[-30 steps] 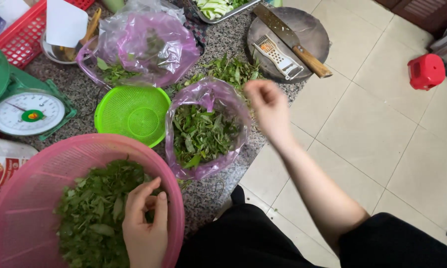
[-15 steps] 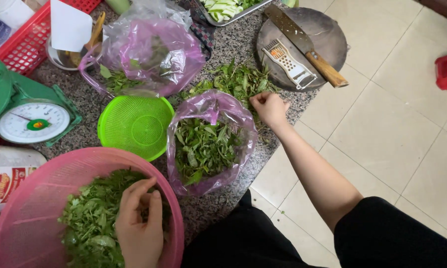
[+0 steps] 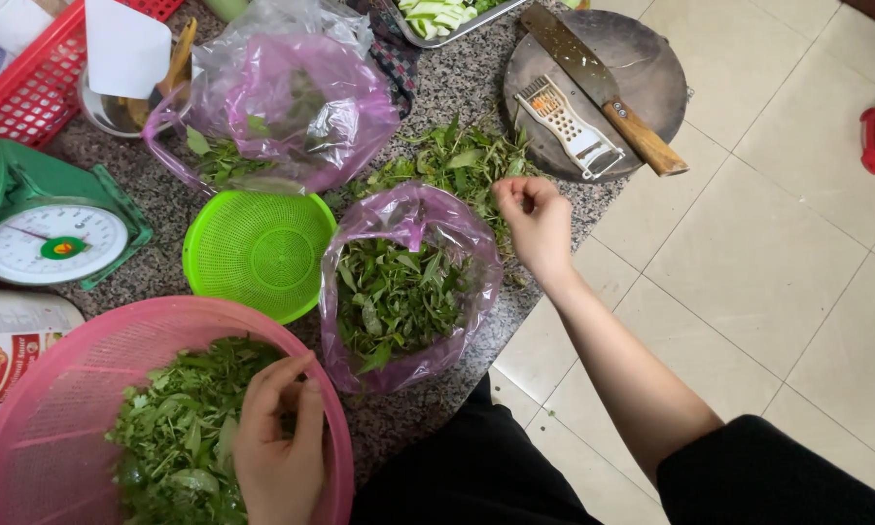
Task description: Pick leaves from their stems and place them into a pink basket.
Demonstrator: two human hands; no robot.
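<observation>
My left hand rests in the pink basket, its fingers curled down into the picked green leaves. My right hand hovers at the edge of a loose pile of leafy stems on the granite counter, fingers pinched together; whether a stem is between them is unclear. Between the two hands stands an open purple plastic bag of herbs.
An empty green colander sits beside the herb bag. Behind it lies a second purple bag. A green kitchen scale stands at left. A round board holds a cleaver and a grater. A red basket is far left.
My right hand has come down from above the counter edge to the loose leaf pile. My left hand has stayed in the pink basket.
</observation>
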